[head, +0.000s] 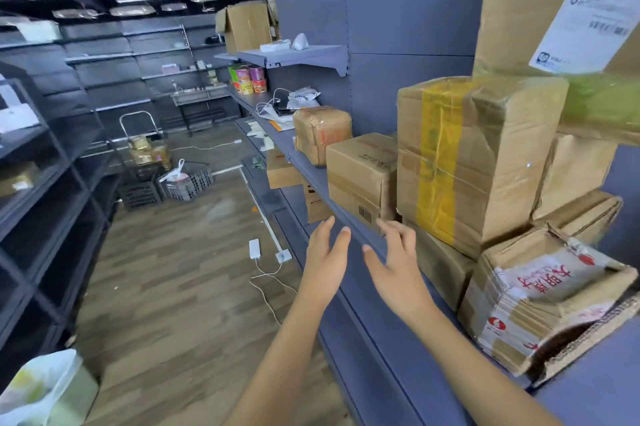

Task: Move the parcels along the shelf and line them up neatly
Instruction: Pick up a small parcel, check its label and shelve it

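Several cardboard parcels stand on the grey shelf (313, 171) at my right. A small box with a barcode (360, 176) sits between a rounded taped parcel (320, 132) farther along and a tall parcel with yellow tape (464, 162). A torn box with red print (540, 297) lies nearest me. My left hand (327, 259) hovers in front of the shelf edge with its fingers straight, holding nothing. My right hand (394, 262) reaches just below the barcode box, fingers spread and empty.
A large labelled carton (561, 6) sits above the stack. Cup noodles (247, 79), cables and a bag lie farther along the shelf. More boxes (282, 169) stand on the lower shelf. Crates (187, 183), a step stool (138, 127) and a charger (254, 249) are on the wooden floor.
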Tool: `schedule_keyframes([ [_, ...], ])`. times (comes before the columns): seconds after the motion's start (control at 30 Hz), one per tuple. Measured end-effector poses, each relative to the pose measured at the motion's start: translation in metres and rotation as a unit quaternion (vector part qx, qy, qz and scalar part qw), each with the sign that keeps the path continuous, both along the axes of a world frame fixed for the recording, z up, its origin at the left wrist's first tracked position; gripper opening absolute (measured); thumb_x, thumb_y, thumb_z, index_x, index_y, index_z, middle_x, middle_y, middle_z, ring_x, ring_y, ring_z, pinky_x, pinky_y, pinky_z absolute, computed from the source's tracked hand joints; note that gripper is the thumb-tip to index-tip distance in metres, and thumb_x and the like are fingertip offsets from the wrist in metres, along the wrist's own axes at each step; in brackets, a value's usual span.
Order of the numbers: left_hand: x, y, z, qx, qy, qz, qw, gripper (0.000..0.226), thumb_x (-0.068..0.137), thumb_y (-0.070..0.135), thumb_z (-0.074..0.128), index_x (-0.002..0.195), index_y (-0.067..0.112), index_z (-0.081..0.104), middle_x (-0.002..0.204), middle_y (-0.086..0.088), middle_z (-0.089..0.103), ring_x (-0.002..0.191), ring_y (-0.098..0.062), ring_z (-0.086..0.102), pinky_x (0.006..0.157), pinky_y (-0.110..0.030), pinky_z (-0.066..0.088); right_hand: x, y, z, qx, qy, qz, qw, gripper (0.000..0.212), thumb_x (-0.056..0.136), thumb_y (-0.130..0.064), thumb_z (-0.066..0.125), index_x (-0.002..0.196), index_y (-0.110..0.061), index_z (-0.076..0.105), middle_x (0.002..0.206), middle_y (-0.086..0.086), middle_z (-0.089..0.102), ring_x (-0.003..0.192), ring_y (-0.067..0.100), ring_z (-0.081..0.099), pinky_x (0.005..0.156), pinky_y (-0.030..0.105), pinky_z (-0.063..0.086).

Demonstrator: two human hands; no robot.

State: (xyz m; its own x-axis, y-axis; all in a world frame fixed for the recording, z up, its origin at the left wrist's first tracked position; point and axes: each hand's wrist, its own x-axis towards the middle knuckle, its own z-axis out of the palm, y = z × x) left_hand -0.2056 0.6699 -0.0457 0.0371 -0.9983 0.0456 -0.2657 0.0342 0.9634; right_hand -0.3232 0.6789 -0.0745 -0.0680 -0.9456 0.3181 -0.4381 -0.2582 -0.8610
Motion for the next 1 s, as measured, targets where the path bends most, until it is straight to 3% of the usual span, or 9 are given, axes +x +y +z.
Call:
schedule_keyframes([
  [0.1,0.004,-0.030,-0.004,0.004,0.011,-0.020,1.000,0.052,0.099,0.042,0.040,0.147,0.026,0.028,0.155,0.009,0.023,0.142,-0.009,0.021,0.115,-0.032,0.019,0.001,-0.020,-0.004,0.021,-0.002,-0.006,1.000,0.054,0.099,-0.028,0.049,0.148,-0.019,0.028,0.133,-0.014,0.022,0.131,0.006,0.031,0.104,0.020,0.028],
  [0.3,0.008,-0.096,-0.015,0.021,0.001,-0.090,0.996,0.050,0.099,0.042,0.040,0.146,0.029,0.029,0.155,0.007,0.022,0.143,-0.012,0.019,0.117,-0.038,0.020,0.008,-0.062,-0.007,0.039,0.016,-0.074,0.996,0.052,0.099,-0.033,0.047,0.147,-0.023,0.029,0.131,-0.010,0.041,0.112,-0.001,0.040,0.082,0.009,0.033],
  [0.37,0.010,-0.119,-0.016,0.026,0.001,-0.136,0.990,0.050,0.098,0.043,0.040,0.146,0.031,0.029,0.156,0.007,0.021,0.143,-0.012,0.021,0.115,-0.037,0.022,0.013,-0.076,-0.009,0.040,0.016,-0.111,0.993,0.049,0.099,-0.033,0.047,0.144,-0.021,0.033,0.127,-0.009,0.047,0.110,-0.001,0.044,0.082,0.007,0.035],
  [0.53,0.022,-0.168,-0.017,0.028,-0.017,-0.265,0.964,0.048,0.100,0.041,0.037,0.146,0.029,0.029,0.152,0.009,0.029,0.137,-0.010,0.030,0.098,-0.023,0.027,0.030,-0.102,-0.015,0.054,0.034,-0.186,0.981,0.043,0.099,-0.033,0.048,0.140,-0.022,0.041,0.111,-0.014,0.055,0.110,0.007,0.053,0.094,0.025,0.043],
  [0.7,0.046,-0.190,-0.021,0.035,-0.031,-0.360,0.932,0.045,0.100,0.038,0.038,0.143,0.026,0.034,0.145,0.008,0.037,0.119,-0.002,0.036,0.092,-0.021,0.027,0.058,-0.104,-0.018,0.076,0.037,-0.275,0.958,0.035,0.098,-0.036,0.047,0.130,-0.022,0.047,0.106,-0.010,0.060,0.097,0.009,0.059,0.087,0.037,0.051],
  [1.0,0.048,-0.185,-0.016,0.046,-0.022,-0.481,0.875,0.030,0.100,0.034,0.040,0.128,0.025,0.046,0.120,0.014,0.050,0.110,-0.005,0.045,0.093,-0.024,0.034,0.090,-0.068,-0.006,0.108,0.055,-0.398,0.909,0.038,0.097,-0.037,0.048,0.133,-0.025,0.047,0.108,-0.017,0.055,0.095,0.002,0.059,0.085,0.029,0.052],
])
